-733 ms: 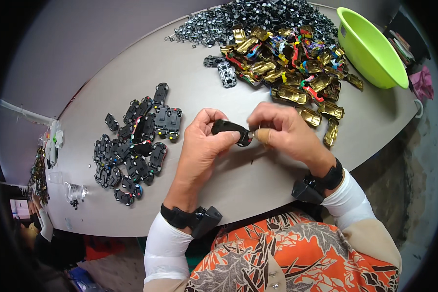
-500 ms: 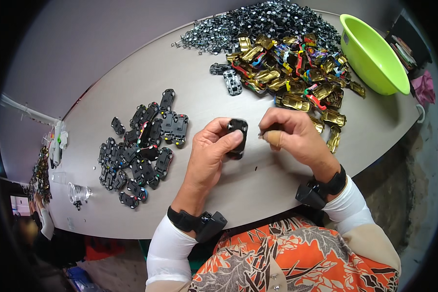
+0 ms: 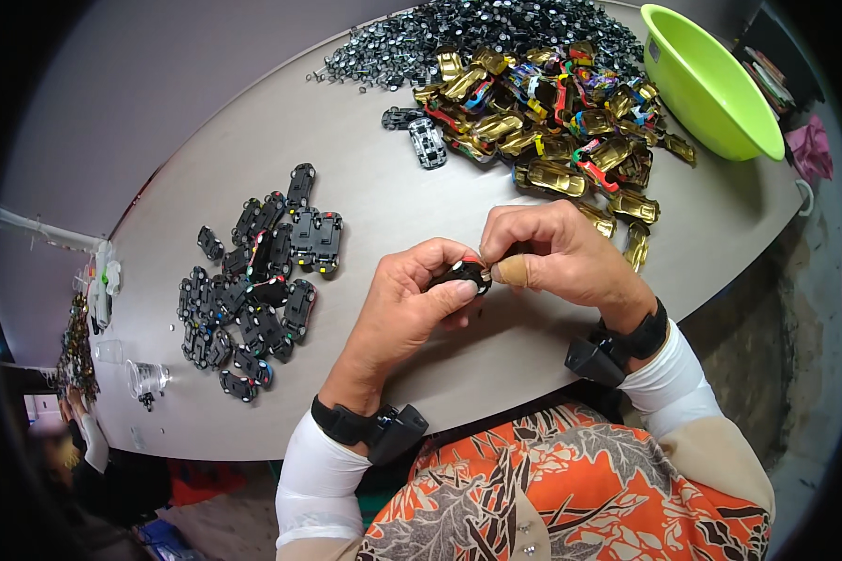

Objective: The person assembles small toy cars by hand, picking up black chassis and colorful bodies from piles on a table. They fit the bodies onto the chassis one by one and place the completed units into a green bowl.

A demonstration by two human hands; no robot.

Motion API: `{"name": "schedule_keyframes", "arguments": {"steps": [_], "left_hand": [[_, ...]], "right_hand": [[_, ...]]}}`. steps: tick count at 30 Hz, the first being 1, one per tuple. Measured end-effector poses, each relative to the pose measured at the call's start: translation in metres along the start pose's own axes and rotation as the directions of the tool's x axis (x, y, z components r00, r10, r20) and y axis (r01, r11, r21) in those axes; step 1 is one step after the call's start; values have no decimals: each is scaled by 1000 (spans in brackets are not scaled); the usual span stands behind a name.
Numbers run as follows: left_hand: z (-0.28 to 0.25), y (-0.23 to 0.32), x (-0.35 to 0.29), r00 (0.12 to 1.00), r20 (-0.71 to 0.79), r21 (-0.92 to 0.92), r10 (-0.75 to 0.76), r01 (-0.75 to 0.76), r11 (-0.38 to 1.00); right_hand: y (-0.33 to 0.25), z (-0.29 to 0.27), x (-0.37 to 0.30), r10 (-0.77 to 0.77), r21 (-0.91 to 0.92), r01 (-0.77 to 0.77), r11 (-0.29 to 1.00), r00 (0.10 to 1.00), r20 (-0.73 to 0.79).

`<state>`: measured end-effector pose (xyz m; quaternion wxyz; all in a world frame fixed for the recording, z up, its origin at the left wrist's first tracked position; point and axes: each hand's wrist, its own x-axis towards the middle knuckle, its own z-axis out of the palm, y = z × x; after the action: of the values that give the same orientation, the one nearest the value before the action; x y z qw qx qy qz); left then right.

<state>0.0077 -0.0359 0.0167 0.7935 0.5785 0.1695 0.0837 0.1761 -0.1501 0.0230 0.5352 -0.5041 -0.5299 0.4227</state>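
Observation:
My left hand (image 3: pixel 412 294) is closed around a small black toy car (image 3: pixel 466 274), tilted, with a strip of red showing along its upper edge. My right hand (image 3: pixel 559 252), a tan wrap on its thumb, pinches at the near end of that car, by a wheel. Whatever lies between these fingertips is too small and covered to name. Both hands meet above the table's front part. To their left lies a heap of black toy cars (image 3: pixel 269 323), many with their undersides up. Beyond the right hand is a pile of gold and coloured toy car bodies (image 3: pixel 547 178).
A large mound of tiny wheel parts (image 3: pixel 496 33) covers the table's back. A lime green basin (image 3: pixel 720 93) leans at the right. One silver-based toy car (image 3: pixel 428 142) lies left of the gold pile. Clear plastic cups (image 3: pixel 148 377) stand far left, near another person's arm (image 3: pixel 92 435).
My right hand has moved left, up to the toy car. My left hand has turned the car from underside-up to a tilt, and the two hands now meet at it.

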Motion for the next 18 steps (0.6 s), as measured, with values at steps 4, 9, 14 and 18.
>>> {"name": "schedule_keyframes", "arguments": {"steps": [4,9,14,18], "left_hand": [[2,-3,1,999,-45,140,-12,18,990],[5,-3,-1,994,-106,324,-23,56,944],[1,1,-9,990,-138,596,35,55,801],[-25,24,-22,944,-73,891,321,-83,447]], "right_hand": [[-4,5,-1,172,-164,-179,970,984,-55],[4,16,1,171,-309,-206,928,976,-136],[14,25,3,36,-348,-52,936,998,-54],[15,19,5,-116,-431,70,900,990,-81]]}}
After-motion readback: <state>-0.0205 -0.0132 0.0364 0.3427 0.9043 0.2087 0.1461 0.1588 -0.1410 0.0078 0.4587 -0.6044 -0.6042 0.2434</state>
